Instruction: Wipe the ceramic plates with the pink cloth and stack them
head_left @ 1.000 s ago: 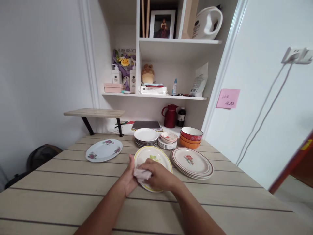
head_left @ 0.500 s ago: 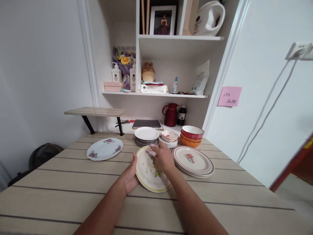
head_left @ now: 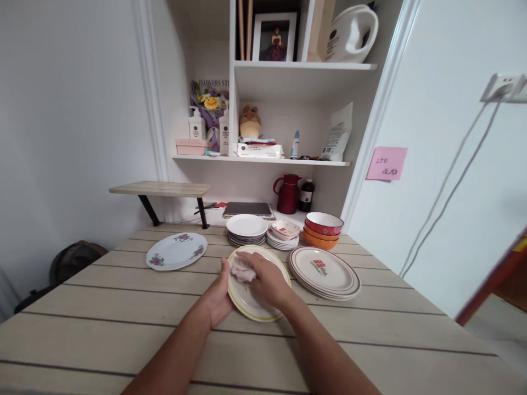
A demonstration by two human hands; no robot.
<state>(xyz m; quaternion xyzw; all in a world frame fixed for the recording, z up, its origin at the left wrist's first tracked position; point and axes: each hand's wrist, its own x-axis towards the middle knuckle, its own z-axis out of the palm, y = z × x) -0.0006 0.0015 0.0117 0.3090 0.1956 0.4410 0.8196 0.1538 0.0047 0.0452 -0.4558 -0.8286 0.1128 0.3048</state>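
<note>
A round white plate [head_left: 259, 314] with a yellow rim is tilted above the wooden table. My left hand [head_left: 217, 299] grips its left edge, thumb on top and fingers hidden underneath. Over the plate's face, my right hand [head_left: 267, 277] presses a crumpled whitish-pink cloth [head_left: 242, 270] against its upper left part. The hand and cloth cover most of the pattern at the plate's middle. Close by on the right lies a stack of oval plates [head_left: 325, 271] with dark red rims. To the left, a white oval plate [head_left: 177, 250] with pink flowers lies flat by itself.
Behind the held plate stand a stack of round plates [head_left: 247, 226], small dishes [head_left: 284, 236] and stacked red and orange bowls [head_left: 323, 230]. A small raised shelf [head_left: 162, 188] rises at the back left. A red jug [head_left: 288, 195] stands in the cabinet.
My right hand has moved the cloth left and a little toward me across the plate, now covering more of its pattern. My left hand keeps its hold on the edge.
</note>
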